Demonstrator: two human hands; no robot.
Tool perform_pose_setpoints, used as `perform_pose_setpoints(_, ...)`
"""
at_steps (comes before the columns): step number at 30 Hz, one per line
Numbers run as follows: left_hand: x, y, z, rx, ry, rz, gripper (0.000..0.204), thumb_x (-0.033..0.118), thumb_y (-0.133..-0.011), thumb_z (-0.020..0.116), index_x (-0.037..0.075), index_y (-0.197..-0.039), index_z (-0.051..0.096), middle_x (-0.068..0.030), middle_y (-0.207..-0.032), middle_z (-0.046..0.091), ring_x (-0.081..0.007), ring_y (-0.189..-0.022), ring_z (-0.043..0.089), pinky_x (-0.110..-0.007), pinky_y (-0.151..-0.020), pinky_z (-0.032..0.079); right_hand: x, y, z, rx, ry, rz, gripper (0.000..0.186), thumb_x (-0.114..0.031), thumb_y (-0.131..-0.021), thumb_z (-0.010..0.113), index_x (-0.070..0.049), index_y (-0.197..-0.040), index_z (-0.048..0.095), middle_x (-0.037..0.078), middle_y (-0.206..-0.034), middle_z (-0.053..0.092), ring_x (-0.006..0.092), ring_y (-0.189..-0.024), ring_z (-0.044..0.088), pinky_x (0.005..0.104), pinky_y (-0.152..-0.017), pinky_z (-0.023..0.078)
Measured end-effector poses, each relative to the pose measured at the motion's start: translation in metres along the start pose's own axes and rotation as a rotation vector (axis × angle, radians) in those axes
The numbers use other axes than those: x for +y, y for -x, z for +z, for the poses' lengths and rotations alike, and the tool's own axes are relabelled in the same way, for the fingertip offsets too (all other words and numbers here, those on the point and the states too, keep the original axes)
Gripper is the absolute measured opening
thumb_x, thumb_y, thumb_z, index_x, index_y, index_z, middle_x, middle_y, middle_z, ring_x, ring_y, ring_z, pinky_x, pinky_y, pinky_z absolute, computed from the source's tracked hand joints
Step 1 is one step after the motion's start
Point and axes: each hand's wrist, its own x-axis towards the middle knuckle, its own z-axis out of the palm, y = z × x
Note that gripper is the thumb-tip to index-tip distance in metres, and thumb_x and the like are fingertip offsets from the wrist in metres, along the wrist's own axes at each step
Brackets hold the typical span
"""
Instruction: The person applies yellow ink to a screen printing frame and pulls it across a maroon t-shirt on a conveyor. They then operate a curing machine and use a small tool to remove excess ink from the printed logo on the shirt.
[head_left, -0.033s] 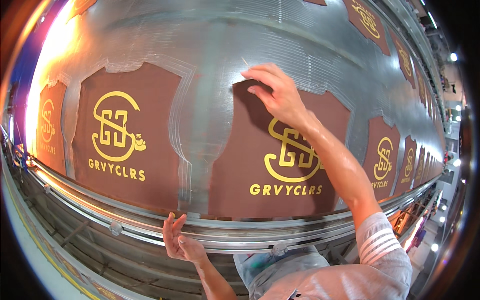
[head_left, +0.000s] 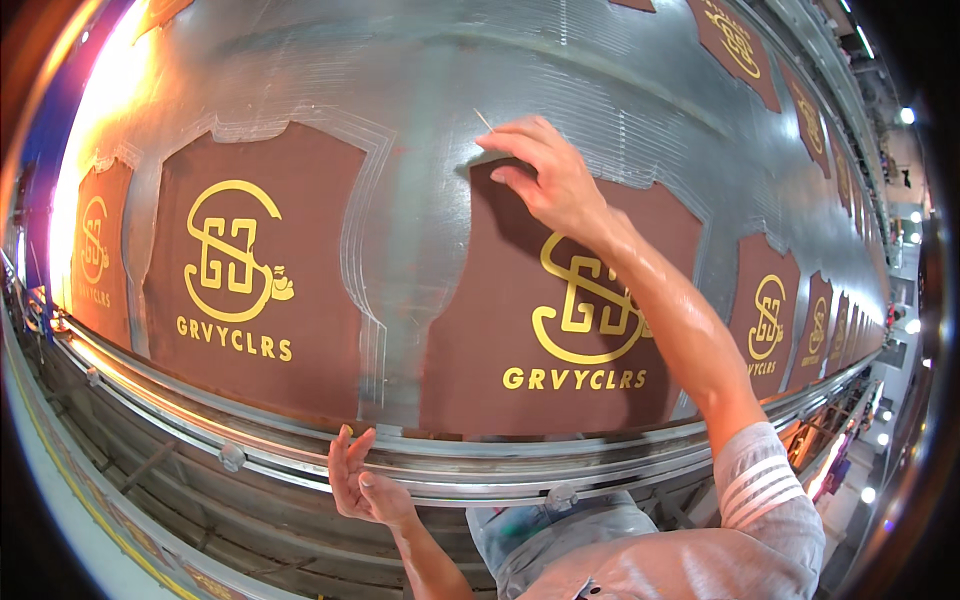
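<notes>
Right hand pinching thin pale stick at smooth brown cloth panel.
Left hand hanging half-curled, empty; yellow block lettering showing beneath curved emblem.

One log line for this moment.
right hand: pinching thin pale stick near brown panel corner | left hand: open by metal rail

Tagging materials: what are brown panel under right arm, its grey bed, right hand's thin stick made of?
Brown panel: likely fabric; matte, cloth-like cut edges. Grey bed: metal or coated sheet perhaps; smooth, bright glare. Thin stick: pale; maybe wood or plastic, too fine to tell.
</notes>
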Motion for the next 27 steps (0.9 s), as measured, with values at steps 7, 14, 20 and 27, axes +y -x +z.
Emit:
perform_pose_setpoints(7,-0.002,0.000,-0.008,-0.065,0.001,-0.004,0.057,0.034,-0.093,0.056,-0.010,-0.129,0.050,-0.0242,-0.120,0.061,-0.0263,-0.093,0.068,-0.037,-0.088,0.053,0.005,-0.002,0.017,-0.177,0.060,0.001,0.034,0.003,-0.082,0.063,-0.006,-0.115,0.063,0.010,-0.114,0.062,0.0275,-0.099,0.061,0.0384,-0.081,0.052)
perform_pose_setpoints(14,0.000,-0.006,-0.010,-0.136,-0.029,-0.003,0.057,0.033,-0.093,0.053,-0.011,-0.130,0.049,-0.0277,-0.123,0.059,-0.0275,-0.095,0.068,-0.036,-0.086,0.054,0.004,-0.011,0.017,-0.240,0.012,0.061,0.031,0.006,-0.083,0.061,-0.002,-0.112,0.063,0.010,-0.108,0.061,0.0276,-0.086,0.064,0.0374,-0.076,0.053)
perform_pose_setpoints(20,0.007,-0.010,-0.004,-0.168,-0.006,0.038,0.059,0.035,-0.094,0.052,-0.011,-0.132,0.047,-0.0281,-0.129,0.054,-0.0313,-0.102,0.066,-0.037,-0.088,0.054,0.010,-0.011,0.022,-0.193,0.012,-0.018,0.032,0.010,-0.082,0.055,-0.002,-0.110,0.063,0.010,-0.103,0.061,0.0266,-0.088,0.062,0.0367,-0.075,0.051)
perform_pose_setpoints(27,0.023,-0.011,0.023,-0.088,-0.008,0.058,0.068,0.044,-0.093,0.056,-0.012,-0.130,0.048,-0.0275,-0.132,0.052,-0.0350,-0.109,0.062,-0.042,-0.089,0.053,0.009,0.005,0.021,-0.035,-0.313,0.097,0.037,0.016,-0.082,0.046,-0.003,-0.109,0.062,0.006,-0.097,0.059,0.0184,-0.089,0.059,0.0293,-0.074,0.048)
